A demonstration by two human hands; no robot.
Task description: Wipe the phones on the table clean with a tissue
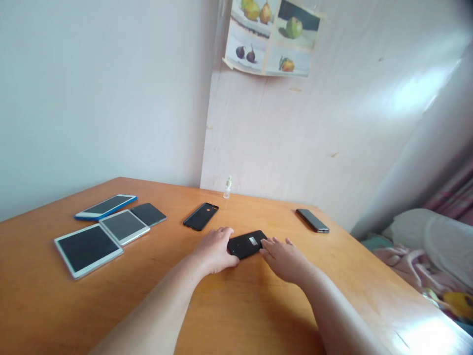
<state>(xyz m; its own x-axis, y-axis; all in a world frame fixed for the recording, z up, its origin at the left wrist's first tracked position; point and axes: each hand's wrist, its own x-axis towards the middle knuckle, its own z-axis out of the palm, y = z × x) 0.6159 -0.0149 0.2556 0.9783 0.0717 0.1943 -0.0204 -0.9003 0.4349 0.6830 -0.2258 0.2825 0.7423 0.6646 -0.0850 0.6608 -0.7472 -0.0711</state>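
Note:
A black phone [244,245] lies on the table in front of me, with a small whitish label on its upward side. My left hand [216,250] holds its left end, thumb at the near edge and fingers at the far edge. Over at the right end, the fingertips of my right hand [283,256] meet or nearly meet the phone's edge; the fingers are stretched out and hold nothing. Just beyond my left hand is an empty black phone case [201,216] with a camera cutout.
Several tablets lie at the left: a white one [88,249], a smaller white one [124,227], a dark one [149,214] and a blue-edged one [106,206]. A small spray bottle [227,188] stands near the wall. Another phone [312,220] is near the table's right edge.

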